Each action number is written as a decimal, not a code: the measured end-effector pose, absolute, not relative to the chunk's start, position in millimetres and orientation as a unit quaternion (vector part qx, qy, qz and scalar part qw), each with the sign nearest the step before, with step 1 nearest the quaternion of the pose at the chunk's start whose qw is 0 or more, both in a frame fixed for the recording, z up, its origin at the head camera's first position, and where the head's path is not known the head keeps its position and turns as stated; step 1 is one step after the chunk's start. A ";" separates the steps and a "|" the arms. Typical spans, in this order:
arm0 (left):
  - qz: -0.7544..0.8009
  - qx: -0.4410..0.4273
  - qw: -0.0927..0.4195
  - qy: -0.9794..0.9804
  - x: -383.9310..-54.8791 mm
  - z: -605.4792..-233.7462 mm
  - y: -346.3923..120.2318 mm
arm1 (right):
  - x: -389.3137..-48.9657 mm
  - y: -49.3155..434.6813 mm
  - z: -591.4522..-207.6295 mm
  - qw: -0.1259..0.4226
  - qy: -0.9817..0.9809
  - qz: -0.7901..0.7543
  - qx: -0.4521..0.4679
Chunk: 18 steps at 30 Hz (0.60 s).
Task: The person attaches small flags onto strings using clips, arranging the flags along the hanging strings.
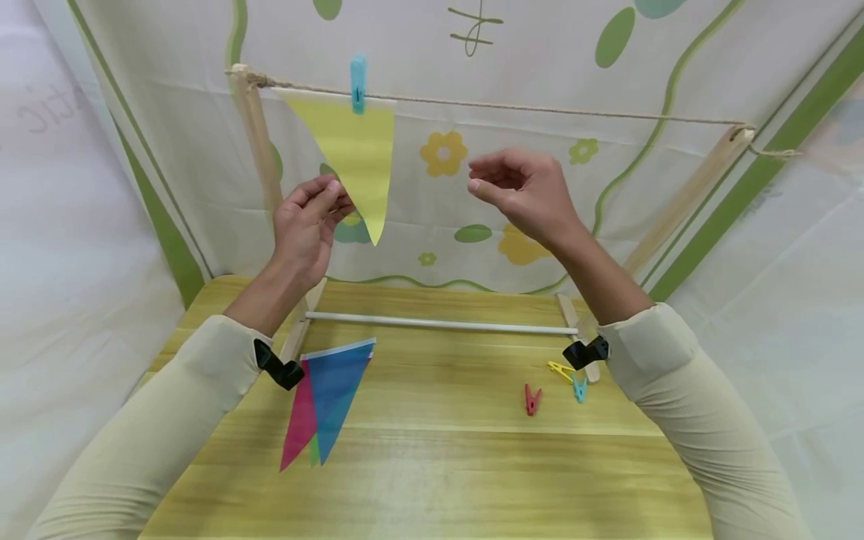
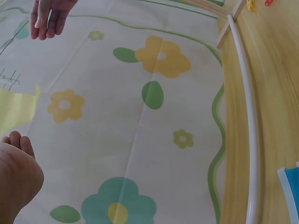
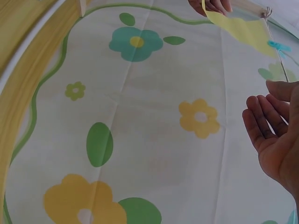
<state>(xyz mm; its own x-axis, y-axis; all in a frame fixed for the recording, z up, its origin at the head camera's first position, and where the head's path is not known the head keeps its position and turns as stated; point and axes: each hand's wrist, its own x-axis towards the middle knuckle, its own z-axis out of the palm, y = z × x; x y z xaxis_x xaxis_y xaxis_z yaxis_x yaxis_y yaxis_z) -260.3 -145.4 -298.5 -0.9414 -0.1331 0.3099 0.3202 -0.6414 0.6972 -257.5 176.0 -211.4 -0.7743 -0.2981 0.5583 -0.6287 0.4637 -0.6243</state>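
Observation:
A yellow triangular pennant (image 1: 358, 146) hangs from a twine line (image 1: 540, 109), with a light blue clothespin (image 1: 358, 84) clipped over its top edge. My left hand (image 1: 304, 225) is raised at the pennant's left edge, its loosely bent fingertips right beside the paper. In the right wrist view, that hand (image 3: 211, 5) shows partly behind the pennant (image 3: 245, 30). My right hand (image 1: 529, 187) hovers below the line, to the right of the pennant. Its fingers are relaxed, with nothing between them and the thumb.
Blue (image 1: 337, 390) and pink (image 1: 301, 420) pennants overlap on the wooden table (image 1: 439, 480), a green one beneath. Red (image 1: 532, 400), yellow (image 1: 562, 370) and blue (image 1: 580, 388) clothespins lie at right. Wooden posts (image 1: 253, 135) hold the twine; a white rod (image 1: 439, 324) spans their feet.

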 end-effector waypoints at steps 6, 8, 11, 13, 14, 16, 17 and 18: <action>-0.898 -0.118 0.121 -0.405 -258.3 -299.8 -147.5 | -255.9 188.5 -219.1 0.200 -0.834 0.437 0.270; -0.900 -0.117 0.118 -0.403 -257.0 -300.8 -149.2 | -254.6 193.0 -222.2 0.199 -0.837 0.435 0.266; -0.901 -0.114 0.116 -0.402 -255.5 -302.8 -151.7 | -251.9 200.5 -226.5 0.198 -0.840 0.435 0.256; -0.900 -0.112 0.114 -0.405 -255.2 -304.7 -152.9 | -250.0 206.1 -229.1 0.198 -0.840 0.440 0.249; -0.899 -0.112 0.114 -0.407 -255.1 -305.8 -153.2 | -249.2 209.0 -230.3 0.197 -0.838 0.445 0.246; -0.898 -0.111 0.113 -0.411 -254.9 -308.1 -153.5 | -247.4 214.1 -232.2 0.194 -0.835 0.454 0.242; -0.898 -0.111 0.112 -0.411 -254.7 -309.1 -153.4 | -246.5 216.5 -233.4 0.193 -0.835 0.456 0.240; -0.897 -0.112 0.111 -0.413 -254.4 -310.2 -153.3 | -245.7 218.7 -234.7 0.190 -0.835 0.458 0.238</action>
